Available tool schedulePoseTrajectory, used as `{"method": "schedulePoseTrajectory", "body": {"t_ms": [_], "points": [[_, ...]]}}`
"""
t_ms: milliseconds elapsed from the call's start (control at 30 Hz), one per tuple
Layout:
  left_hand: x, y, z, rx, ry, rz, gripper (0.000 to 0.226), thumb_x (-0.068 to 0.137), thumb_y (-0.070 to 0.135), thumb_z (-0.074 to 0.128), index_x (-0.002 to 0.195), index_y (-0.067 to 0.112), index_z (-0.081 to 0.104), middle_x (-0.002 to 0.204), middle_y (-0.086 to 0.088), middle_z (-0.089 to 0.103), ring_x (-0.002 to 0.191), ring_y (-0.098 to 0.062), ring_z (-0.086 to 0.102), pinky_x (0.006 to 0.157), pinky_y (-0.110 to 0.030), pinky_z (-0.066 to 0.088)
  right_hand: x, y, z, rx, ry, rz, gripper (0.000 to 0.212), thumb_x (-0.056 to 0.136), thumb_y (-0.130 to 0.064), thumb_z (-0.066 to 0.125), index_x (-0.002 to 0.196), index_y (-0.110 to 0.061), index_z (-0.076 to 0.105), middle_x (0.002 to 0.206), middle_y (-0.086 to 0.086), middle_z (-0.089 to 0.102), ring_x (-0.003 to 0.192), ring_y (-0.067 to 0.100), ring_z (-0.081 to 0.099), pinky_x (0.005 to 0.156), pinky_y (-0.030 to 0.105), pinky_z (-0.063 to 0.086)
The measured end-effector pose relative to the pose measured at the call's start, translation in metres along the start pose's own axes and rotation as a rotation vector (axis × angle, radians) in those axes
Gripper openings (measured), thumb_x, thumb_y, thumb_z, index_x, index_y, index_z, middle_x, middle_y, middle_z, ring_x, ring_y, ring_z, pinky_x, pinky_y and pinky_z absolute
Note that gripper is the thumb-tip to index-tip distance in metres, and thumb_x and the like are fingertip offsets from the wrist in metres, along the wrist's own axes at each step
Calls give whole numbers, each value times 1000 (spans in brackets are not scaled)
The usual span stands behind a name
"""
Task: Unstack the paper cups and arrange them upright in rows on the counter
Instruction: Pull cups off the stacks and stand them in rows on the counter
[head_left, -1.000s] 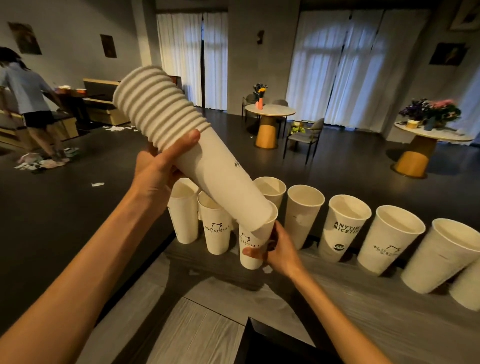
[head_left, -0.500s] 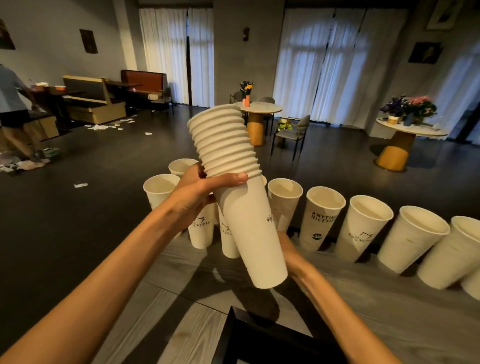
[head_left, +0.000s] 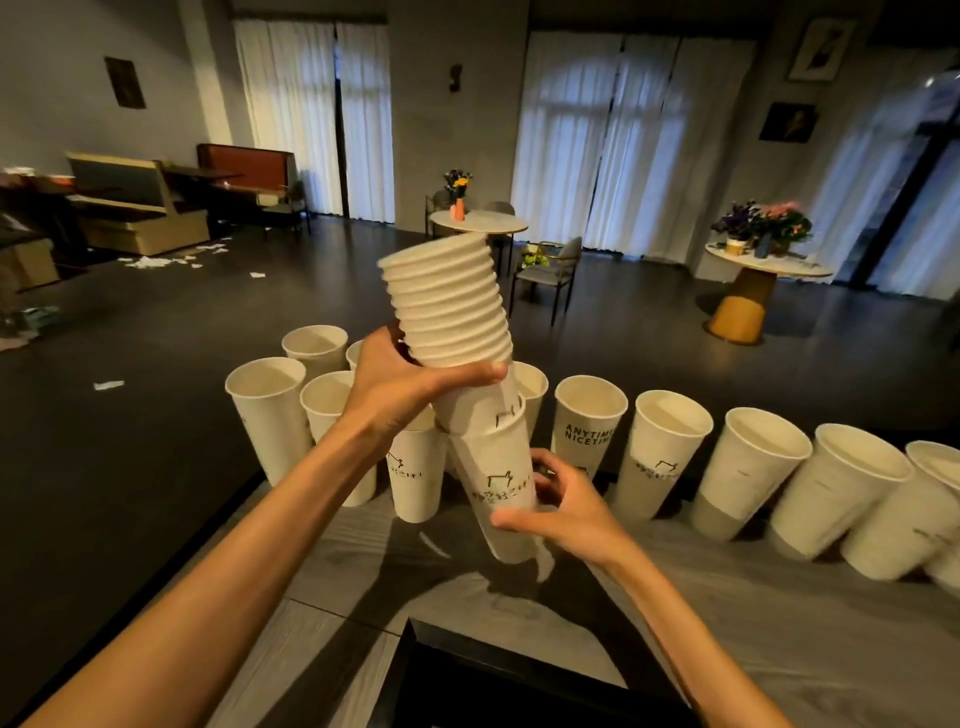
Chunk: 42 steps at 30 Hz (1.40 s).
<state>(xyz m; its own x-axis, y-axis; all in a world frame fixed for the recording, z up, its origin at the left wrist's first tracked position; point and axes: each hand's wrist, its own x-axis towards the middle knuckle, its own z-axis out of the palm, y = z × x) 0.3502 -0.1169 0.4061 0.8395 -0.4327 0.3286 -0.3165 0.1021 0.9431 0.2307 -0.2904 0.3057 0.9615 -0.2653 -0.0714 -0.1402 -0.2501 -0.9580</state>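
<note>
A stack of white paper cups (head_left: 449, 312) is held nearly upright over the grey counter (head_left: 675, 597), rims up. My left hand (head_left: 400, 384) grips the stack just under its ribbed rims. My right hand (head_left: 561, 506) is closed around the bottom cup (head_left: 501, 493), which has slid partly down off the stack and shows a printed logo. Behind them, several single cups stand upright on the counter: a cluster at the left (head_left: 270, 415) and a row (head_left: 665, 452) running off to the right.
A dark rectangular recess (head_left: 519, 675) is set in the counter close to me. The counter's left edge (head_left: 249, 488) drops to a dark floor. Round tables with flowers (head_left: 763, 260), chairs and benches stand far back in the room.
The stack swung from tilted left to nearly upright. My right hand left a cup standing on the counter and now grips the stack's bottom cup, which has slid partly down.
</note>
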Motion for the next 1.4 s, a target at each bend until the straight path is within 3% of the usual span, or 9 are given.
{"method": "schedulePoseTrajectory", "body": {"t_ms": [233,467,633,700,800,933,1167,1267,1400], "points": [[22,11,-26,-243,309,57,99,46,41,100,131,7,62,121,-5,73,111,-18,72,92,-39,60,24,26,25,-65,171,37,86,67,-27,90,140,-22,45,141,1,56,133,23,51,105,39,44],[12,16,-39,-313,236,-18,87,47,38,91,125,15,60,116,-1,74,104,-15,73,81,-31,60,47,39,36,80,152,50,82,66,-17,90,135,-27,48,141,0,56,135,22,49,112,52,41],[1,21,-17,-317,78,-101,92,47,33,91,129,9,58,112,-4,76,105,-23,73,77,-32,60,50,56,25,-25,58,-6,68,71,0,85,124,-25,51,118,-12,60,114,5,58,87,13,49],[-4,22,-1,-300,3,-103,78,45,30,90,117,18,60,99,3,79,99,-18,75,79,-33,61,40,63,9,-110,100,69,58,82,9,72,112,-36,51,124,6,63,117,21,61,90,21,52],[-11,18,24,-303,-116,-118,69,48,16,88,110,23,58,89,9,79,91,-12,76,81,-35,61,11,48,-25,145,2,202,28,97,-12,60,126,-12,64,126,20,66,105,28,67,102,52,51],[-14,9,63,-238,-236,-132,79,45,29,91,118,25,61,108,2,78,104,-17,74,89,-40,61,-38,6,-63,774,-242,142,65,97,-61,38,127,-12,67,123,23,66,106,37,69,89,48,58],[-15,18,99,-70,-168,-9,96,40,42,101,124,29,56,111,8,72,94,3,71,69,-11,56,-62,14,-81,448,-39,39,94,46,-62,91,126,-22,60,116,4,73,108,24,70,80,33,60],[-11,24,97,-15,-74,89,101,47,41,97,135,25,50,118,11,68,99,8,67,73,-8,55,-58,24,-78,77,123,-22,77,53,-38,96,116,-43,51,115,-20,65,117,6,60,78,19,54],[1,35,79,-83,89,158,96,44,51,92,128,27,54,118,9,69,102,3,69,77,-13,56,-42,50,-64,-44,243,4,80,59,-34,94,118,-52,43,116,-27,55,116,1,53,99,28,46]]}}
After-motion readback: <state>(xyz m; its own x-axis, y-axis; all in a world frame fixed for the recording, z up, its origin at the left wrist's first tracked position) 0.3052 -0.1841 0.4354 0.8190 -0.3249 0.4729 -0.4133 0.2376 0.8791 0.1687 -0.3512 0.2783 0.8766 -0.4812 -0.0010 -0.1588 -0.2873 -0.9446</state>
